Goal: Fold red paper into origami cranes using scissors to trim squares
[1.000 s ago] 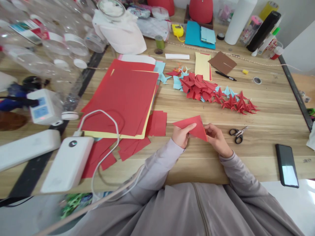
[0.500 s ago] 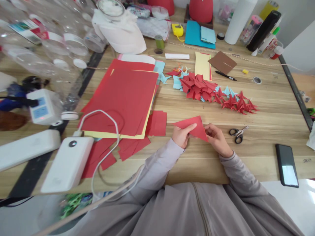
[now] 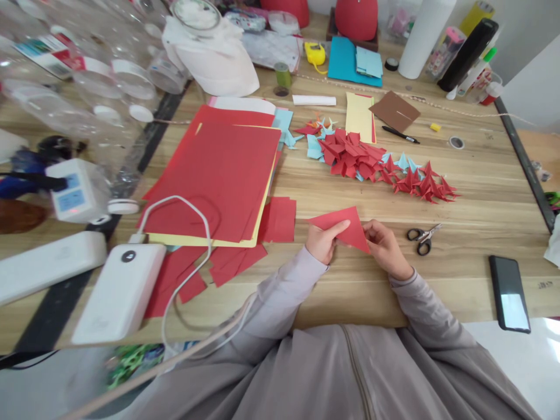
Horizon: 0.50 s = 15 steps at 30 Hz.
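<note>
One folded piece of red paper (image 3: 356, 230), roughly triangular, is held over the near part of the bench (image 3: 472, 233) by two hands. By the left hand (image 3: 322, 241) it is gripped along its near left side, the thumb laid flat on top and the fingers tucked beneath. By the right hand (image 3: 387, 246) its right corner is pinched between thumb and fingertips; how the layers are folded there cannot be told.

To the right of the hands, one pair of scissors (image 3: 423, 238) is laid down with its blades slightly parted, and farther right one phone (image 3: 510, 293) is placed near the bench edge. Beyond the hands, folded red paper shapes (image 3: 350, 153) are heaped in a long row, with a few light blue ones mixed in — too closely overlapped to be counted.

Behind that row are set one black pen (image 3: 399, 135), one brown paper square (image 3: 396, 112), one yellow scrap (image 3: 435, 127) and one white strip (image 3: 314, 100). At the back, one yellow tape measure (image 3: 315, 53) is seen beside one blue sheet (image 3: 340, 65).

To the left, large red sheets (image 3: 219, 181) are stacked, their number hidden; smaller red pieces (image 3: 280, 220) are spread beside and below them, partly overlapped. One white power bank (image 3: 120, 291) is placed at the near left, with one white cable (image 3: 209, 230) plugged into it.
</note>
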Motion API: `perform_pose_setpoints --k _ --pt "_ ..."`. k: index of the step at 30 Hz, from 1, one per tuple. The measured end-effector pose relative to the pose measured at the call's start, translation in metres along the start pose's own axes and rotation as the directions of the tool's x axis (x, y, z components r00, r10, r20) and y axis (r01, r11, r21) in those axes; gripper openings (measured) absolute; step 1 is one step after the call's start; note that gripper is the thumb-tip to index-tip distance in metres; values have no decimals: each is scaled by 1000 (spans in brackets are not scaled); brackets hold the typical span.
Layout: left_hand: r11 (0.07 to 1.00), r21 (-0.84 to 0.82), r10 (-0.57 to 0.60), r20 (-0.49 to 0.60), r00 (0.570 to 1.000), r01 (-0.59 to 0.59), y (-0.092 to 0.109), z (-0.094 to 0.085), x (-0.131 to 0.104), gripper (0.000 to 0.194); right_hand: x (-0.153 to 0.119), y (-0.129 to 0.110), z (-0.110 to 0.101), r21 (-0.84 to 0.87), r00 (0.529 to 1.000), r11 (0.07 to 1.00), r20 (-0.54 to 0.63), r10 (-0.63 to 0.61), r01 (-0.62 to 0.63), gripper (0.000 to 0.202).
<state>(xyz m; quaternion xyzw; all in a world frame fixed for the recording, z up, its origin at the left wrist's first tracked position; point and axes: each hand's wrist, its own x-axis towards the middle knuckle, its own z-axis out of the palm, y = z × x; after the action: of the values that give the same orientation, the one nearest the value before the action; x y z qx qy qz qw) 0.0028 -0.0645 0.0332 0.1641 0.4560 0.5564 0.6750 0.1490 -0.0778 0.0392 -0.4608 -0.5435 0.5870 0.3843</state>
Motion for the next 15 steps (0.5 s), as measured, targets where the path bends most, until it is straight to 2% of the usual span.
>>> perform_pose_setpoints --k 6,15 --pt "1000 -1 -8 8 1000 8 0 -1 0 33 -1 -6 0 51 1000 999 -21 4 -3 31" --pt "999 9 -34 49 998 33 0 0 -2 26 -1 -6 -1 51 1000 999 24 19 -20 34"
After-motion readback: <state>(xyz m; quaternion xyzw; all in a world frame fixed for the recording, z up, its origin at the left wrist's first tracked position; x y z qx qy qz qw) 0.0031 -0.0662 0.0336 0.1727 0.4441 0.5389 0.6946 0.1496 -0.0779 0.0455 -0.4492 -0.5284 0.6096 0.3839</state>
